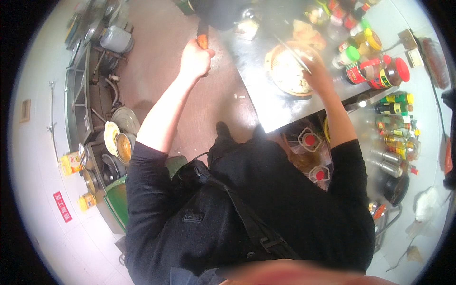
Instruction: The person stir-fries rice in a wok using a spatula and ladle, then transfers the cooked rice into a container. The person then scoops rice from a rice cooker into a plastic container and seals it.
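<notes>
Left of the round bowl (269, 66) on the metal surface (280, 113), the left hand (195, 59) is wrapped round an orange handle (203, 41); a steady wrist helps. At the bowl's right rim, the right hand (317, 76) grips a slim utensil (295, 57), perhaps chopsticks; a low angle limits spills.

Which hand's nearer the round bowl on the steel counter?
Right. The right hand is over the bowl's right edge, gripping a thin utensil; the left hand is off to the bowl's left, beyond the counter edge, gripping a handle.
</notes>
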